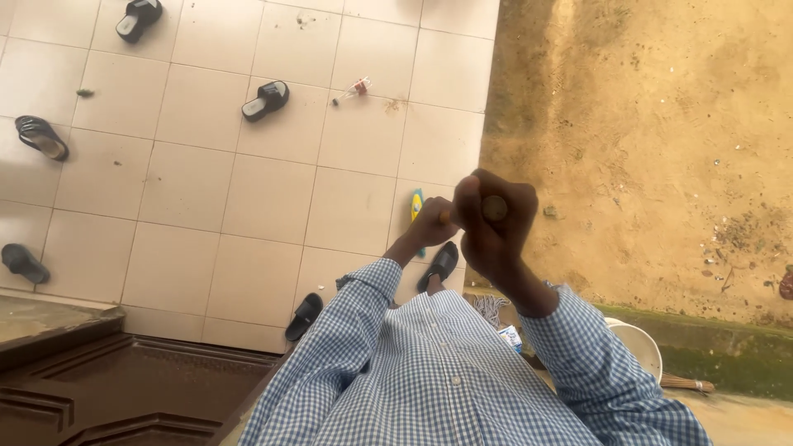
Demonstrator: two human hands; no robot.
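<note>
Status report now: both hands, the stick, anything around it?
Right hand and left hand shut on wooden stick. Slippers on tiles below. Bucket at right.

This looks like the tiled porch of a home, seen from above: cream floor tiles [248,198] strewn with black sandals [266,100], a dark wooden door [124,388] at the edge, and bare sandy yard [652,124] alongside, probably a compound.

Pale tiled floor [190,190] under me, with bare dirt [661,124] beside it.

On the tiles I see black sandals scattered well apart: one at the top [138,18], one near the middle [265,100], two at the left edge [40,136] [23,263], two by my shirt [304,316] [439,265]. A small bottle [353,89] lies near the middle sandal.
</note>
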